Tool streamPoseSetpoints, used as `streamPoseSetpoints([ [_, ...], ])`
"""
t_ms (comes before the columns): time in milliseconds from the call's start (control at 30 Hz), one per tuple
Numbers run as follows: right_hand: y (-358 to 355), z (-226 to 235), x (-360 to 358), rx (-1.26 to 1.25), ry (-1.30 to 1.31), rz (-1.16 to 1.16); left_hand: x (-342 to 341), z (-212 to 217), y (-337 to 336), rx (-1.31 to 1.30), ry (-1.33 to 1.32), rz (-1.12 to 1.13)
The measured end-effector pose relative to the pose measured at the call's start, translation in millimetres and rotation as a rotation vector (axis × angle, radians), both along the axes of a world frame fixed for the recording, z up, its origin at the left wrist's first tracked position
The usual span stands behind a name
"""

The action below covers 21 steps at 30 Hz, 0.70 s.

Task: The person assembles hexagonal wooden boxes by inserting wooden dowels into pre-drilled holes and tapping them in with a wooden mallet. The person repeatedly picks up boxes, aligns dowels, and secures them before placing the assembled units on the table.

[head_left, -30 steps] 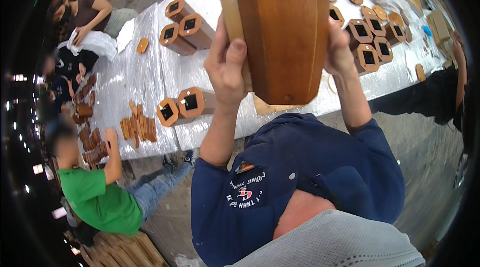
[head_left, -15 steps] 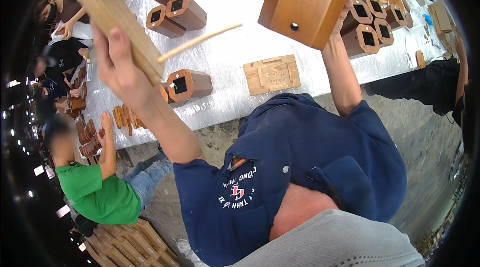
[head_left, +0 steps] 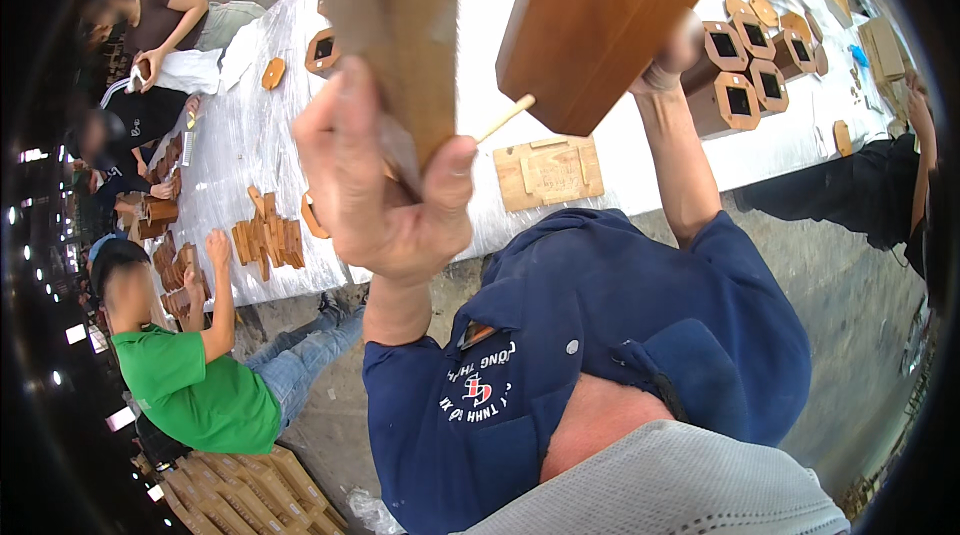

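Above table (head_left: 700, 150), hands grip wooden panel (head_left: 390, 35), wooden box (head_left: 600, 25)

Both hands, left (head_left: 385, 190) and right (head_left: 668, 60), raised (fingers clenched).

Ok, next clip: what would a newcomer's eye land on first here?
Two raised hands fill the top of the view: the left hand grips a pale wooden block, the right hand a dark brown wooden box. Below them is the person's blue shirt. Behind lies a long white table with hexagonal wooden boxes, and a worker in green sits at lower left.
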State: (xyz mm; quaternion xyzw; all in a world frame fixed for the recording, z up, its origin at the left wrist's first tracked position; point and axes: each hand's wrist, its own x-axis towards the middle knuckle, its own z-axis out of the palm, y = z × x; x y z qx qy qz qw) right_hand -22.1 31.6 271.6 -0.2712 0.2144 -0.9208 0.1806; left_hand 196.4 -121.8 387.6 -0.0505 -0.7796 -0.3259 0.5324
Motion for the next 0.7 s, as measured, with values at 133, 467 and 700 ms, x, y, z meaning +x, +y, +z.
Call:
streamPoseSetpoints([
  [133,2,7,6,0.112,0.141,0.007,-10,-19,3,-0.255,-0.001,0.027],
  [467,-2,-16,1,0.341,0.807,0.135,-12,-57,14,-0.256,0.029,0.041],
  [700,15,12,31,0.421,0.436,-0.014,38,-61,-20,-0.321,-0.032,0.194],
])
